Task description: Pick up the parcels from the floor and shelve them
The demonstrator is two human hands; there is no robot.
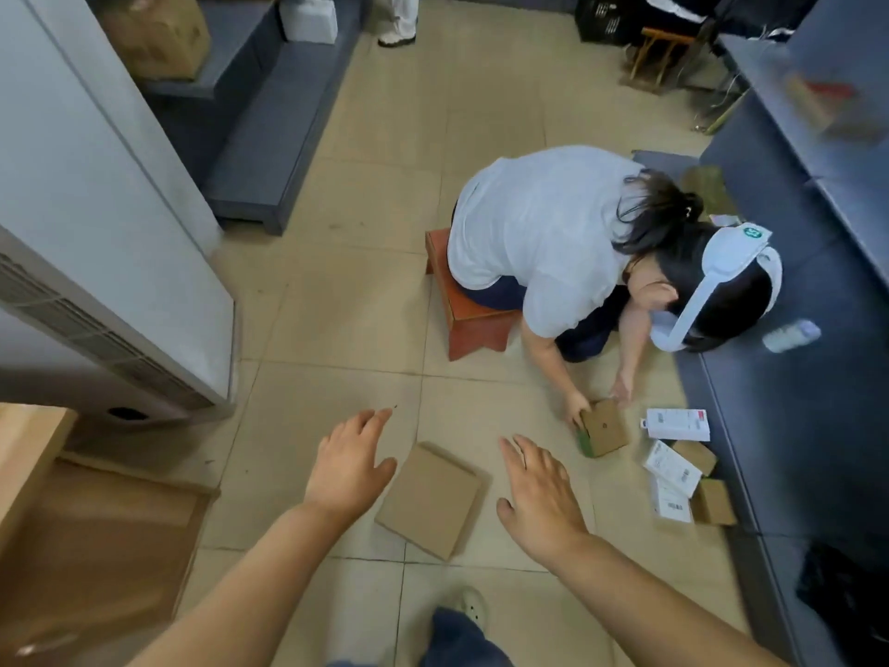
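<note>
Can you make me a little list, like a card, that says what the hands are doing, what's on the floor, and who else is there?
left hand: open, empty, left of the flat parcel
right hand: open, empty, right of it
flat parcel: brown cardboard, lying on the tiled floor between both hands
touching: cannot tell
other person: sitting on a red stool, holding a small brown box
small packets: white and brown, beside the dark shelf

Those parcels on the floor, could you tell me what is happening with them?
The wearer's open left hand and right hand reach down on either side of a flat cardboard parcel on the floor tiles, not yet holding it. Another person, seated on a stool, handles a small box nearby.
</note>
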